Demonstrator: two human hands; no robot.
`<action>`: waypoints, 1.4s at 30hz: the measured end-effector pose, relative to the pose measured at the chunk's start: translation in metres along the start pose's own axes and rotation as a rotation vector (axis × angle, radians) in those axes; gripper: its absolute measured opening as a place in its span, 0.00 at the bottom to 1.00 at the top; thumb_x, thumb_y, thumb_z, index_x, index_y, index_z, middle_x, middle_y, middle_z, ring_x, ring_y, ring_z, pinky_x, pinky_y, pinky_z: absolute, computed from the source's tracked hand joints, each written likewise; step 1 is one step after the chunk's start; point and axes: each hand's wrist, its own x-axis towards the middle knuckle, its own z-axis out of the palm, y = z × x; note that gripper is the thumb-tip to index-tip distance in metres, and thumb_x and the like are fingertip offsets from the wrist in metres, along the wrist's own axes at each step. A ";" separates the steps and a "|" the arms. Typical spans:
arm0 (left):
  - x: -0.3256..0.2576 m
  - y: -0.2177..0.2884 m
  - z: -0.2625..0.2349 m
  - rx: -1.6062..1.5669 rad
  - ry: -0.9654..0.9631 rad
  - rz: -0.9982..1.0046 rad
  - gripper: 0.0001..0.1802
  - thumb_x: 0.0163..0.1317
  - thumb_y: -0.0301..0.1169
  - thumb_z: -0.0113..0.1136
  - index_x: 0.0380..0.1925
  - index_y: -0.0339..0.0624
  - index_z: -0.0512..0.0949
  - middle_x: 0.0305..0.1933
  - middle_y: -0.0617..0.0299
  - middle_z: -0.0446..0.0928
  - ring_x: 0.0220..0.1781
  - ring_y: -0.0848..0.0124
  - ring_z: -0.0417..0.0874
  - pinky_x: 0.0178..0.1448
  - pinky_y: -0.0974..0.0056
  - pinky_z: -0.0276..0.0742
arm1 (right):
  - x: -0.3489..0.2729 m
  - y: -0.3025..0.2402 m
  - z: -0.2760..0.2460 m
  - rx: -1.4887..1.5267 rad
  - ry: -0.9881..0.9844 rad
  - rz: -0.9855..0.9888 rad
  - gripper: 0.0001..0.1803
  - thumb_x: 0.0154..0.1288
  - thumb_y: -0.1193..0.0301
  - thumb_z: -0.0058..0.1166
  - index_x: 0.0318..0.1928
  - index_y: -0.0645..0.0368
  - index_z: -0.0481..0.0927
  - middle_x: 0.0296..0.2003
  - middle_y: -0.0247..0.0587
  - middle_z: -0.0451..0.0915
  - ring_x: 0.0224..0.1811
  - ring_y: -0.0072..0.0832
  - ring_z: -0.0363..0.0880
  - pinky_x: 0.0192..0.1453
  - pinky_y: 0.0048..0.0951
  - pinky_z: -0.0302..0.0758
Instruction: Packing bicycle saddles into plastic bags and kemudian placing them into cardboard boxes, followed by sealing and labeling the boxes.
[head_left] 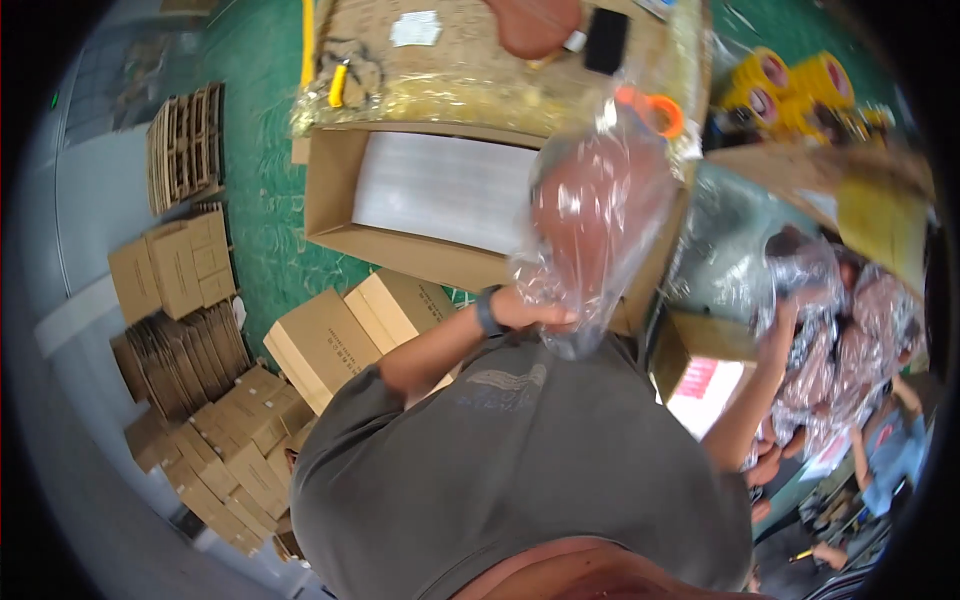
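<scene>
A clear plastic bag with a reddish-brown, rounded piece [590,205] inside hangs over the right end of a long open carton [400,252]. My left hand [530,308] is closed on the loose lower end of this bag; the piece is blurred. White foam sheet [440,190] covers the carton's inside. At the right, my right hand [785,312] reaches to a heap of similar bagged brown pieces [865,340] and touches the plastic of one bagged piece [803,275]. Its fingers are smeared and partly hidden, so their grip is unclear.
Beyond the carton, a table [460,75] holds a yellow-handled cutter [338,86], a black phone [606,42], an unbagged brown piece [535,25] and an orange ring [665,116]. Yellow tape rolls [790,85] sit far right. Cartons [325,345] stand left; another person [890,450] works lower right.
</scene>
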 end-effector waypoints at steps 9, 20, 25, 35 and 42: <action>-0.173 0.082 -0.446 2.233 0.511 0.010 0.07 0.68 0.32 0.62 0.43 0.58 0.84 0.45 0.66 0.85 0.55 0.61 0.83 0.65 0.46 0.72 | -0.197 0.065 0.402 -0.140 -0.793 0.524 0.25 0.77 0.74 0.69 0.70 0.62 0.80 0.57 0.43 0.88 0.53 0.35 0.90 0.55 0.41 0.90; -0.116 0.040 -0.559 1.897 0.578 0.149 0.25 0.78 0.33 0.54 0.74 0.50 0.75 0.83 0.47 0.70 0.85 0.46 0.68 0.92 0.44 0.59 | -0.184 0.336 0.707 -0.791 -1.028 -0.020 0.41 0.71 0.69 0.69 0.80 0.59 0.68 0.64 0.60 0.85 0.62 0.50 0.86 0.66 0.47 0.83; -0.176 -0.022 -0.549 2.229 0.711 0.012 0.31 0.83 0.33 0.53 0.83 0.45 0.67 0.88 0.40 0.63 0.88 0.43 0.64 0.89 0.43 0.63 | -0.177 0.200 0.581 -0.976 -1.278 -0.111 0.44 0.79 0.59 0.66 0.87 0.52 0.61 0.69 0.60 0.81 0.69 0.50 0.84 0.75 0.48 0.79; 0.043 -0.034 0.029 1.709 0.631 0.670 0.40 0.70 0.28 0.65 0.81 0.31 0.67 0.83 0.35 0.68 0.86 0.36 0.66 0.88 0.37 0.60 | -0.059 -0.097 -0.127 -1.184 0.912 -0.337 0.35 0.64 0.69 0.69 0.71 0.62 0.76 0.59 0.63 0.84 0.59 0.63 0.85 0.64 0.56 0.83; 0.227 -0.056 0.252 1.305 -0.007 0.412 0.34 0.77 0.31 0.65 0.79 0.32 0.69 0.82 0.39 0.71 0.81 0.41 0.74 0.83 0.39 0.69 | -0.008 -0.114 -0.278 -1.639 0.441 -0.294 0.32 0.46 0.64 0.81 0.54 0.52 0.83 0.58 0.39 0.86 0.62 0.45 0.83 0.67 0.52 0.76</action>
